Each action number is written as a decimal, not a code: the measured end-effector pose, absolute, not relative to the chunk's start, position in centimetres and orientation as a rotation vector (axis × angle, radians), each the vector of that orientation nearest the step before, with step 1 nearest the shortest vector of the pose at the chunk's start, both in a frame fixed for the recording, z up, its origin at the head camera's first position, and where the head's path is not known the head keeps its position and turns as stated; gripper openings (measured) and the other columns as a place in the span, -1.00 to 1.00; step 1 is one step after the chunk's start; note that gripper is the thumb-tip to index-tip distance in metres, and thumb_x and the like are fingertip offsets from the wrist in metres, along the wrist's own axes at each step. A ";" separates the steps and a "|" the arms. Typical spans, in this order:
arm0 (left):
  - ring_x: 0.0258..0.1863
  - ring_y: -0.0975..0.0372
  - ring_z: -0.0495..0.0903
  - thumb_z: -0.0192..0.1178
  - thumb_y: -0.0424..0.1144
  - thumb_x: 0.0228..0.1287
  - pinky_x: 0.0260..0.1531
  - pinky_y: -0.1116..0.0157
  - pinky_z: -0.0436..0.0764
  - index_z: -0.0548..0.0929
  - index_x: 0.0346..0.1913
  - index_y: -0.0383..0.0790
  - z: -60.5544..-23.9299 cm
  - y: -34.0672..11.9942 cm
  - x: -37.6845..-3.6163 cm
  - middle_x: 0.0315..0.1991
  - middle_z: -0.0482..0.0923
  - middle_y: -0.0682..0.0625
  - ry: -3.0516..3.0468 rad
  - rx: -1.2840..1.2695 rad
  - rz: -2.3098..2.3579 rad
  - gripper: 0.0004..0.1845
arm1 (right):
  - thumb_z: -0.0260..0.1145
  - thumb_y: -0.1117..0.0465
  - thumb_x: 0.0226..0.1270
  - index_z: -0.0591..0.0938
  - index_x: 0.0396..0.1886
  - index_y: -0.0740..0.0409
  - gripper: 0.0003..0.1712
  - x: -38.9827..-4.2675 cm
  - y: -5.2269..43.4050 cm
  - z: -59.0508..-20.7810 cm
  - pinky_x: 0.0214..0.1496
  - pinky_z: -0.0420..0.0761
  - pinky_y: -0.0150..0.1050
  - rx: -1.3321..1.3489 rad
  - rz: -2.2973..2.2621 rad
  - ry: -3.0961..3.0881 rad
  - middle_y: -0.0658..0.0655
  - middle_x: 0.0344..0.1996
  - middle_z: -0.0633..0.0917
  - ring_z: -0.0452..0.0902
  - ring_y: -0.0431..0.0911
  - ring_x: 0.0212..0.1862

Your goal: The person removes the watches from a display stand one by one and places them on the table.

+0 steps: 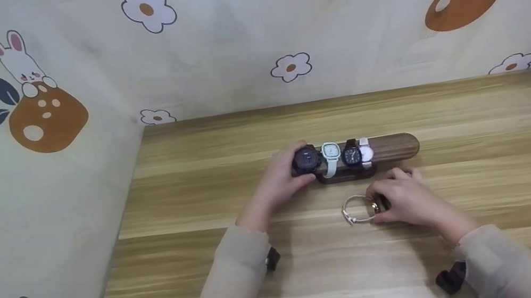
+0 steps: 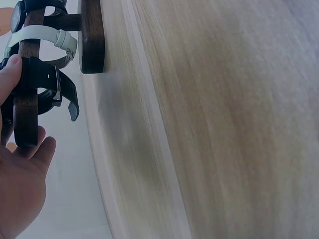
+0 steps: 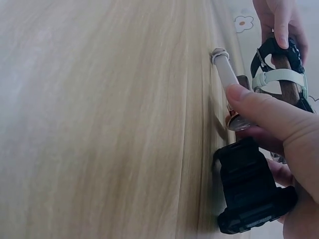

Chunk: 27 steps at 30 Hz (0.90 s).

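Right now, at mid-frame, the right hand (image 1: 406, 198) pinches a silver watch (image 1: 357, 209) on the table (image 1: 491, 176) just below the wooden stand (image 1: 394, 146), whose long axis runs left-right, while the left hand (image 1: 279, 182) grips the black watch (image 1: 306, 160) at its left end.

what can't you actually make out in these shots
- Watch dials on the wooden stand: too small in the head view to read.
- Black watch: partly covered by the left hand in the head view; cut off by the frame edge in the left wrist view.
- Light-strapped watch held by the right hand: its face is hidden by the fingers in the right wrist view.
- Black object by the right palm: unidentifiable.
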<state>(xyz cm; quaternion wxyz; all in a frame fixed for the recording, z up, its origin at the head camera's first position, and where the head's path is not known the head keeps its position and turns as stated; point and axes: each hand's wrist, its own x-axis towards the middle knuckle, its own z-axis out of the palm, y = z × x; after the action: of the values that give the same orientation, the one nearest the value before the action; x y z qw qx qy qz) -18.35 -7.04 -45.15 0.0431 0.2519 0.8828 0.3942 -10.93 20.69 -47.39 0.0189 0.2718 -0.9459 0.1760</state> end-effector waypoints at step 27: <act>0.25 0.07 0.29 0.36 -0.21 0.06 0.30 0.14 0.21 0.26 0.34 -0.17 -45.0 -7.1 -18.3 0.28 0.32 -0.14 2.688 0.725 1.201 -0.23 | 0.56 -0.12 -0.25 0.65 -0.20 0.03 -0.42 -11.1 21.4 -46.7 0.06 0.14 0.14 0.691 0.664 -2.843 -0.07 -0.30 0.68 0.39 -0.07 -0.17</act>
<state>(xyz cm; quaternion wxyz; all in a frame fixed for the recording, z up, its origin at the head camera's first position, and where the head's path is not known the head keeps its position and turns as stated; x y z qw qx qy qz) -18.27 -7.07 -45.05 0.0547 0.2388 0.8853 0.3954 -11.05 21.43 -46.73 0.0707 0.2299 -0.9452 0.2208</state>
